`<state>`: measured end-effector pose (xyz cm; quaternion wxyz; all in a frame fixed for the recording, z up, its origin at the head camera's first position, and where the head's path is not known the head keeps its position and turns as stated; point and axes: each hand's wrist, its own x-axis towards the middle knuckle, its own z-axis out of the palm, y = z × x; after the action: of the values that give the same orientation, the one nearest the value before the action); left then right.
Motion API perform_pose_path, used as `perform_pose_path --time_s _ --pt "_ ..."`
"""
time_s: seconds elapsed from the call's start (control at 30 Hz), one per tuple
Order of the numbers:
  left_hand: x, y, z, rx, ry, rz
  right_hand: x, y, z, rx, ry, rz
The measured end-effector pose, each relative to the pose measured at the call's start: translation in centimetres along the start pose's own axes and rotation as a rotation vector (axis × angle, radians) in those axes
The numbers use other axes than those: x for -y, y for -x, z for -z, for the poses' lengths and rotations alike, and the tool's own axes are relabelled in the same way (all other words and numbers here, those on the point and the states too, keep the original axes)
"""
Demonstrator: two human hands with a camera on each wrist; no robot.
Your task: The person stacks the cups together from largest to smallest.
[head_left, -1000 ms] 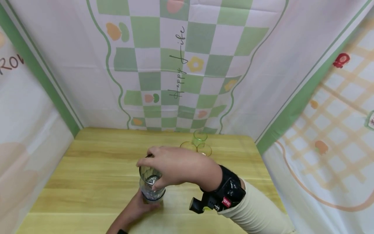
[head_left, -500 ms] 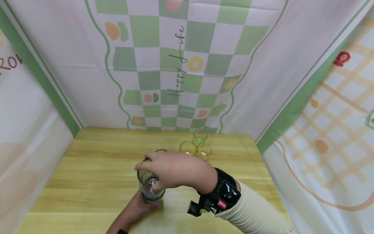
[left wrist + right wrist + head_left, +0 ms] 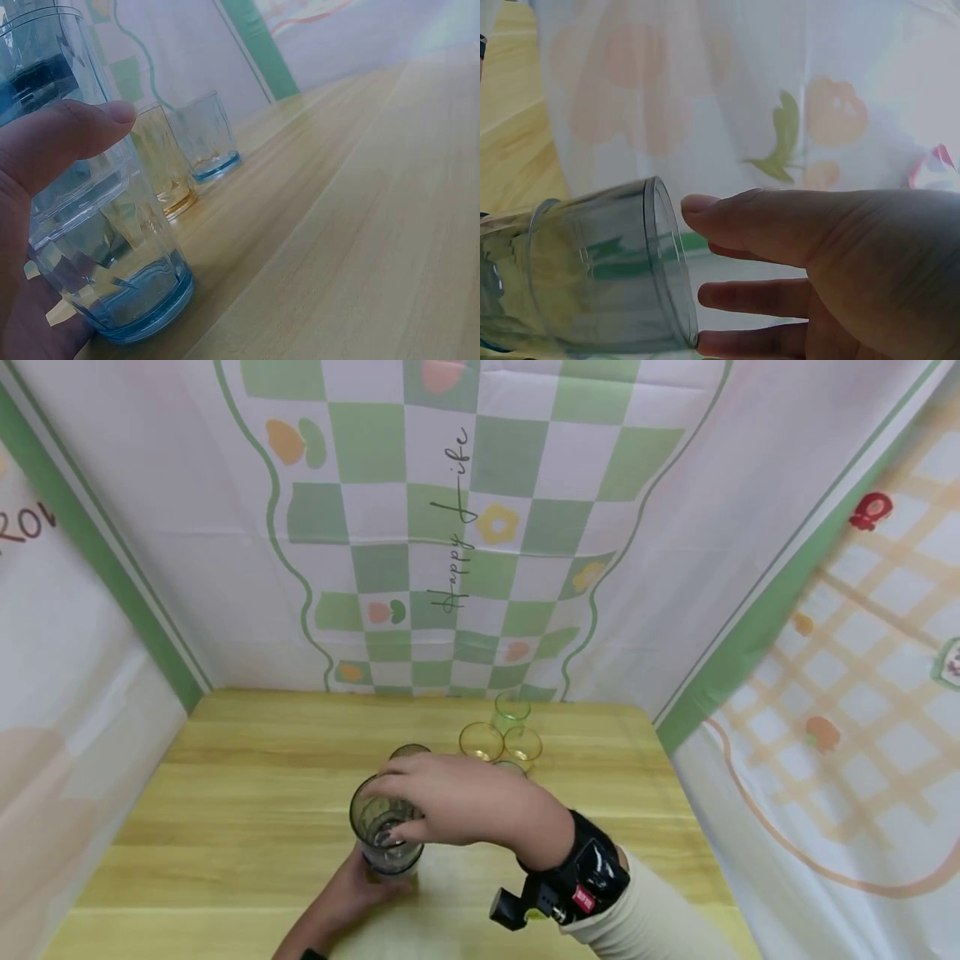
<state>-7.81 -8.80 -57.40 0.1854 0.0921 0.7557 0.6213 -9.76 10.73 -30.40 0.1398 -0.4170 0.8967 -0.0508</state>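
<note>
My left hand (image 3: 358,887) grips a stack of clear, blue-tinted drinking glasses (image 3: 392,857) low on its side. In the left wrist view, the thumb crosses the stack, and one glass sits nested inside the bottom glass (image 3: 154,296). My right hand (image 3: 476,802) is over the stack's mouth, its fingers extended. In the right wrist view, the thumb and fingers (image 3: 754,298) are spread just beyond the upper glass's rim (image 3: 654,262), with nothing held between them. Another dark-rimmed glass (image 3: 410,750) stands behind, mostly covered by the right hand.
Amber glasses (image 3: 482,742) and a green glass (image 3: 513,707) stand together toward the table's back, with another greenish rim (image 3: 512,767) partly behind the right hand. In the left wrist view, a blue-based glass (image 3: 208,139) stands beyond an amber one. Printed curtains enclose the wooden table (image 3: 247,793).
The upper glass's rim has come down slightly in the stack. My right hand's fingers, earlier around that rim, have loosened and shifted a little right. The left hand stays on the stack.
</note>
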Motion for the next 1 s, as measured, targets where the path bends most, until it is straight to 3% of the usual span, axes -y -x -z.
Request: perform_pose_path --time_s 0.3,0.6,0.8,1.0 --pt "0.4 0.2 -0.2 -0.045 -0.001 -0.042 -3.4 3.9 -3.9 -0.217 -0.358 -0.206" --pt "0.7 0.1 -0.3 -0.065 0.006 -0.008 -8.5 8.4 -12.2 -0.475 -0.656 -0.536" --pt "0.5 0.1 -0.3 -0.057 0.018 0.008 -10.5 10.7 -17.9 -0.526 -0.744 -0.768" --pt "0.6 0.2 -0.2 -0.055 0.014 -0.001 -10.7 12.0 -22.3 -0.540 -0.804 -0.855"
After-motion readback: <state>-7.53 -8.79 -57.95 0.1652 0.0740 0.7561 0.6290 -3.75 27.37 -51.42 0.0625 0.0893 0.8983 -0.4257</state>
